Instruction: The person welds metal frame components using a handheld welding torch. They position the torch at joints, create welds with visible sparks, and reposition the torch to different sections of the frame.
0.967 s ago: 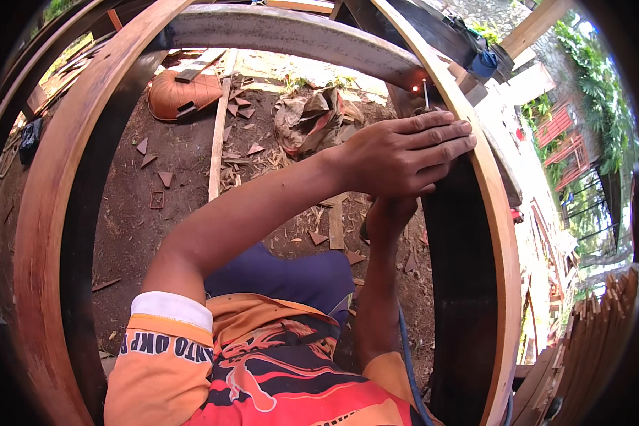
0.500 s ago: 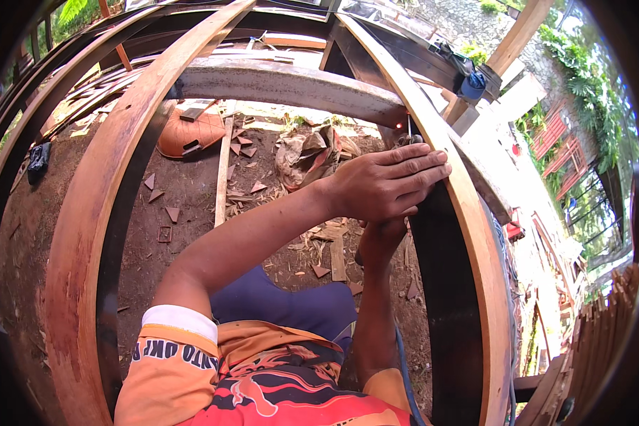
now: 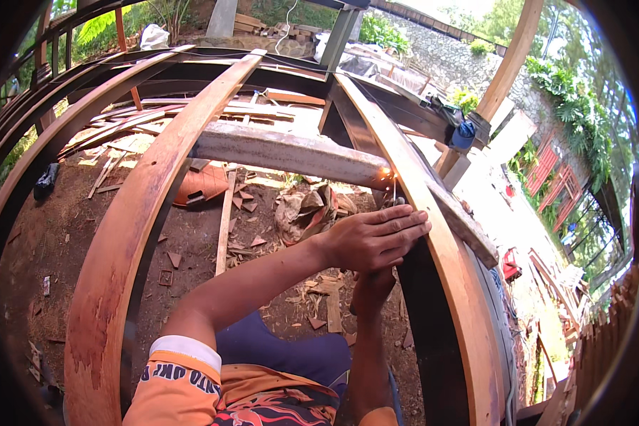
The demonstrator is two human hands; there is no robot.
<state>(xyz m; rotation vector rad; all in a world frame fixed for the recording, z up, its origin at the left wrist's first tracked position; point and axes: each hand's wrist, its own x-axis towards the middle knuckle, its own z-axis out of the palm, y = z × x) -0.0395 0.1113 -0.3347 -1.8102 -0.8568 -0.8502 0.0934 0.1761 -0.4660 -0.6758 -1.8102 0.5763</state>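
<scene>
My left hand [image 3: 378,239] reaches across from the left with its fingers stretched out together, the tips at the edge of the right wooden beam [image 3: 437,234]. Just beneath it, my right hand [image 3: 373,287] is closed round a welding electrode holder, mostly hidden by both hands. A thin welding rod [image 3: 395,190] sticks up past my left fingers. Its tip glows with orange sparks [image 3: 387,171] at the right end of a rusty grey metal crossbar [image 3: 284,156], where that meets the beam. The crossbar spans to the left wooden beam [image 3: 156,184].
Below lie wood offcuts, a crumpled sack [image 3: 305,213] and an orange-brown panel [image 3: 200,186] on dirt. A blue cable [image 3: 395,397] runs beside my right arm. A slanted wooden post [image 3: 511,60] and a stone wall [image 3: 447,42] stand at the far right.
The view has tilted up, so hands and beams sit lower in the picture. Sparks at the rod's tip are brighter. Both hands keep nearly the same pose at the joint.
</scene>
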